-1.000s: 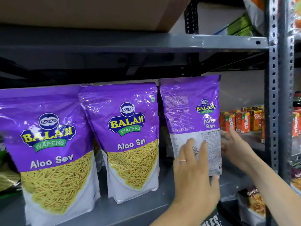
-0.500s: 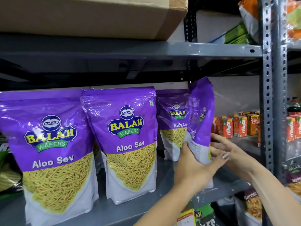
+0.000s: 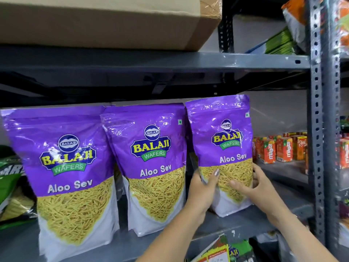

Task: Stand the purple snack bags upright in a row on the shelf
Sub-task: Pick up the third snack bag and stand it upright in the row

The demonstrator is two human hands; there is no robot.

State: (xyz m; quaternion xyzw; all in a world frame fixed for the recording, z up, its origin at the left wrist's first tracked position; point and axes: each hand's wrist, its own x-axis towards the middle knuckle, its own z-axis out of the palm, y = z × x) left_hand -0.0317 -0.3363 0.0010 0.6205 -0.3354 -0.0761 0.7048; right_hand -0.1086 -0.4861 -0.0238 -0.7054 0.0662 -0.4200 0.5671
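You held the third Aloo Sev bag (image 3: pixel 221 140) between both hands at the right end of the row, its printed face turned toward you and its base resting on, or just above, the grey shelf (image 3: pixel 251 222); contact at the base could not be confirmed. Your left hand (image 3: pixel 203 190) gripped the bag's left edge, thumb across the front and the remaining fingers hidden behind the pack, so its closure on the bag was firm but only partly visible. Your right hand (image 3: pixel 258 188) clasped the lower right side, fingers laid flat over the yellow window area. This two-sided hold low on the pack likely served to square the gusset against the shelf and keep the flexible pouch from folding or tipping. The first Aloo Sev bag (image 3: pixel 66 167) stood at the near left and the second Aloo Sev bag (image 3: pixel 154 163) stood beside it, both leaning slightly backward and overlapping at their edges. The held bag sat just beside the second, further back. Juice cartons (image 3: pixel 279 148) occupied the far right of the shelf, well apart from the row. A cardboard box (image 3: pixel 105 19) rested on the upper shelf. Judged from this arrangement, the placement was nearly complete, with release outstanding.
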